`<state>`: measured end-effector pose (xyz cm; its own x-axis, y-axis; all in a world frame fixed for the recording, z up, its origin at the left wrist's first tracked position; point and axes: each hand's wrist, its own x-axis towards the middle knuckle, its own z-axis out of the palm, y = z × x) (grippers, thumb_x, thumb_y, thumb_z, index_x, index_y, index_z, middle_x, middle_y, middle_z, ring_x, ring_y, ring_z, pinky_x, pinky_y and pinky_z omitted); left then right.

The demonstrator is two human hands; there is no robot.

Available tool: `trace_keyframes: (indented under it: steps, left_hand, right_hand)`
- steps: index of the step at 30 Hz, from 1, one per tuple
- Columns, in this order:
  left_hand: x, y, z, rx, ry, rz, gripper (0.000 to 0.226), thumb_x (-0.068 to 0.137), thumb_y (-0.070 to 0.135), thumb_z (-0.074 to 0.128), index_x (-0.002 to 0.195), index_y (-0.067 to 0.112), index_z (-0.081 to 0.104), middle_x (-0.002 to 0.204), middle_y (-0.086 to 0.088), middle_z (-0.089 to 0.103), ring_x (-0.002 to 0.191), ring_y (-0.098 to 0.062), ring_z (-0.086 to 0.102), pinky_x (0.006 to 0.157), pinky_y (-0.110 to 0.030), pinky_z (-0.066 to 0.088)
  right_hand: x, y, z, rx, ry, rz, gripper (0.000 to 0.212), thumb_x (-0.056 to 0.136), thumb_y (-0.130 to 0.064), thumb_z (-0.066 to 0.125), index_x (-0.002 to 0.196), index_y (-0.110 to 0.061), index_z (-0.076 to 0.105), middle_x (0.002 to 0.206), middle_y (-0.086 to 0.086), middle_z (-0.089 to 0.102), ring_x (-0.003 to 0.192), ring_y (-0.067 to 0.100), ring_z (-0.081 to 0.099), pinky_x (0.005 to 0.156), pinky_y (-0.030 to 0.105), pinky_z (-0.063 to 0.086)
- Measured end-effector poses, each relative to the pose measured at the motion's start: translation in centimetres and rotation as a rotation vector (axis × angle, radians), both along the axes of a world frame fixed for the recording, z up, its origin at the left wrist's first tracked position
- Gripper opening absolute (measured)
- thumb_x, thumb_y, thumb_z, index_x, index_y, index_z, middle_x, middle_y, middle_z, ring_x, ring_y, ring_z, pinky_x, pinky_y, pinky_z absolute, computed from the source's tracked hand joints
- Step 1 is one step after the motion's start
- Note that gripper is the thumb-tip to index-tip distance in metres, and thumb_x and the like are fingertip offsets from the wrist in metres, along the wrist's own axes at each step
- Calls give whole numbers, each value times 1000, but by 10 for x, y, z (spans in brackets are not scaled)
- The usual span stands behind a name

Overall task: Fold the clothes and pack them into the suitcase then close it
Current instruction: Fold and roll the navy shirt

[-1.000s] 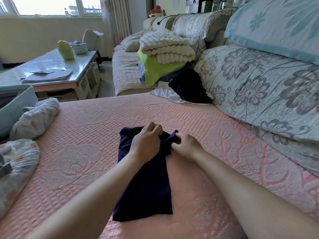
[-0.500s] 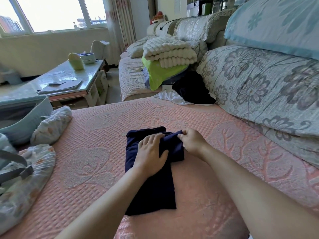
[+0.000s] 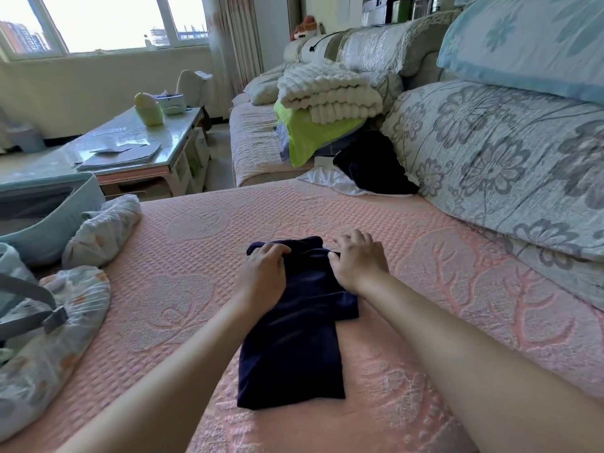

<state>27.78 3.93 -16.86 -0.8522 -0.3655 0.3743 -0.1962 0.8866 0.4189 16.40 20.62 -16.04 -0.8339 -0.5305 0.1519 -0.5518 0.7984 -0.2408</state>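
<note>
A navy garment (image 3: pixel 294 338) lies folded into a long strip on the pink sofa cover (image 3: pixel 183 256), with its far end doubled over. My left hand (image 3: pixel 261 273) rests on the far left corner, fingers curled over the edge. On the far right corner, my right hand (image 3: pixel 359 259) grips the fold, thumb against the cloth. The open light-blue suitcase (image 3: pixel 55 204) stands at the left edge. A rolled floral garment (image 3: pixel 101 230) lies beside it, and another floral piece (image 3: pixel 55 341) sits under a grey strap.
A black garment (image 3: pixel 372 165) and a white one (image 3: pixel 327 179) lie at the far end of the sofa. Folded blankets (image 3: pixel 327 93) are stacked beyond. Floral cushions (image 3: pixel 496 158) line the right side. A glass coffee table (image 3: pixel 137 142) stands behind the suitcase.
My hands have moved apart, from the middle of the garment's far end to its two corners. The far end now lies wider and flatter.
</note>
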Motion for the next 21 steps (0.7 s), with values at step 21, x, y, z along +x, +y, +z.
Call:
trace_keyframes:
  steps: [21]
  left_hand:
    - [23, -20, -6, -194, -416, 1, 66, 100, 53, 38, 157, 29, 15, 166, 1, 6, 152, -19, -1, 123, -41, 7]
  right_hand:
    - [43, -15, -4, -98, 106, 472, 23, 87, -19, 60, 109, -18, 66, 108, 5, 57, 101, 27, 57, 90, 41, 45]
